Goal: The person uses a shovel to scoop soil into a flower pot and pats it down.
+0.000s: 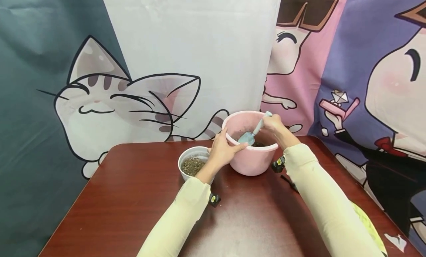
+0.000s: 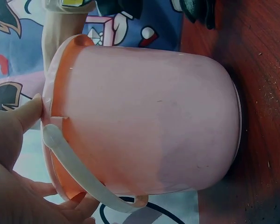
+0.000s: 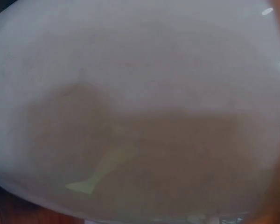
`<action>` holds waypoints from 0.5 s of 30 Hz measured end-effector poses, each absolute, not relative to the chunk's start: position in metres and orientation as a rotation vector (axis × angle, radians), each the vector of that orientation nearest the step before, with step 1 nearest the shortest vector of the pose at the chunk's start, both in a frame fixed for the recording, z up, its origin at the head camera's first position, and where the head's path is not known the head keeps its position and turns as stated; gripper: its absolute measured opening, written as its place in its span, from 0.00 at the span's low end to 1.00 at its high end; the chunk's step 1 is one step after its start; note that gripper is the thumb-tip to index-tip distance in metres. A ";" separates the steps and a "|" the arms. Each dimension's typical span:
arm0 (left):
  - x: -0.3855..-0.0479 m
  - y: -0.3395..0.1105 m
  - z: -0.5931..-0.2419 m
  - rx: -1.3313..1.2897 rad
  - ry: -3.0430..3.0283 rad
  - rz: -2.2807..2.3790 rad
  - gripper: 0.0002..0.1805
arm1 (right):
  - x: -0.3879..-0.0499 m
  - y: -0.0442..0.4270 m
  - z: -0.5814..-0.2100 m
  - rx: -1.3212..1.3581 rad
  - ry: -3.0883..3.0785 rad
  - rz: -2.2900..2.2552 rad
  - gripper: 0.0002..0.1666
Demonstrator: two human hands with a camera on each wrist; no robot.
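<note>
While the left hand (image 1: 223, 148) grips the rim of the pink bucket (image 1: 249, 162), standing on the table (image 1: 139, 198), the fingers of the right hand (image 1: 273, 122) are curled round the handle of the light-blue trowel (image 1: 257, 128). Its blade lies within the bucket's mouth. The trowel appears light and stiff, soundest held by its handle; the bucket's smooth wall looks slippery, so its rim offers surer purchase.

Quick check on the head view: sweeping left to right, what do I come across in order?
Printed cat's face → white pot → left hand → pale blue trowel → right hand → yellow-green item at the table's right side, partly hidden.
</note>
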State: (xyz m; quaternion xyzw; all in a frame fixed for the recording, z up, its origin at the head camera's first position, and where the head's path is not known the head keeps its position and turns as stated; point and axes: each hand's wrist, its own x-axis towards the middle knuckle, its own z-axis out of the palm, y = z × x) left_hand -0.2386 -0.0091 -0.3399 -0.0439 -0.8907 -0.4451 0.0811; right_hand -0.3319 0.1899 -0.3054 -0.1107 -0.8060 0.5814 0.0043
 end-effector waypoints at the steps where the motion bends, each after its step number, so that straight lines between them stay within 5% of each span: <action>1: -0.239 -0.009 -0.340 -0.140 -2.660 -1.333 0.54 | -0.333 0.190 -0.307 -0.345 -2.518 1.862 0.22; 6: -0.239 -0.007 -0.335 -0.150 -2.663 -1.314 0.54 | -0.337 0.189 -0.307 -0.306 -2.456 2.053 0.29; 15: -0.237 -0.007 -0.333 -0.153 -2.657 -1.327 0.54 | -0.327 0.189 -0.300 -0.332 -2.611 1.636 0.22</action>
